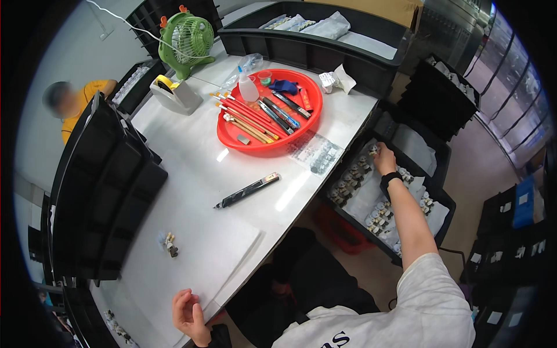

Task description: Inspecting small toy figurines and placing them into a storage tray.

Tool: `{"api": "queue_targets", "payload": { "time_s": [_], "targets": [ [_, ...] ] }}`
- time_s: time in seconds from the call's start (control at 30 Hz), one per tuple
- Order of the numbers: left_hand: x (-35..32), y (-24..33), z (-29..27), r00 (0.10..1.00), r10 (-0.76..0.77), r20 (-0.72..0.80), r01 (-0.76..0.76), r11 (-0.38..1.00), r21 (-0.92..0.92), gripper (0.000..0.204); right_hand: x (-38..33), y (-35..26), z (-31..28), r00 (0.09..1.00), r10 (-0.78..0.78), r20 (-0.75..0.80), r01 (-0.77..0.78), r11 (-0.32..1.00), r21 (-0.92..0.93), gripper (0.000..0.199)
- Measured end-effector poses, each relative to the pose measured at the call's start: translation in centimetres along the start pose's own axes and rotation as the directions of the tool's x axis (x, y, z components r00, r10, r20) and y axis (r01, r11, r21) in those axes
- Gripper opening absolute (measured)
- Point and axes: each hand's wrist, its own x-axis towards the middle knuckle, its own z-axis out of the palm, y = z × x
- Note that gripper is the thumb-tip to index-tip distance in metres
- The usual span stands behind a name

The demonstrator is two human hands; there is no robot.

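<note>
My right arm stretches out to a black tray (447, 223) beside the table. There my right hand (385, 160) is closed, its fingertips on a small white-and-dark figurine (373, 150) at the end of a row. Rows of similar small figurines (350, 181) lie on white sheets in that tray. Close to the table's front edge, my left hand (190, 319) is half curled with thumb and fingers apart, holding nothing. A single small figurine (170, 246) lies on the table farther in from it. A black pen-shaped tool (246, 191) rests mid-table.
A red oval tray (229, 141) holds brushes, pens and a squeeze bottle. Behind it stand a green fan (185, 43), a tape dispenser (176, 98) and a large black bin (301, 55). Stacked black crates (96, 197) rise at left. A person in yellow (87, 95) is beyond them.
</note>
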Motion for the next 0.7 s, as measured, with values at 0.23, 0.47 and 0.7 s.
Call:
{"api": "queue_targets", "payload": {
  "time_s": [0.23,0.47,0.7],
  "targets": [
    [0.0,0.2,0.1,1.0,0.005,0.016,-0.006,0.999,0.05,0.024,0.0,-1.1,0.8,0.993,0.01,0.119,0.018,0.973,-0.231,0.043],
    [-0.1,0.0,0.1,1.0,-0.028,-0.012,0.028,0.999,0.041,0.024,0.6,1.5,2.3,0.991,-0.06,0.122,0.067,0.997,-0.048,0.047],
    [0.0,0.0,-0.1,1.0,-0.027,-0.013,0.028,0.998,0.054,0.025,1.1,3.3,3.4,0.984,-0.146,0.105,0.131,0.982,0.139,0.038]
  ]
}}
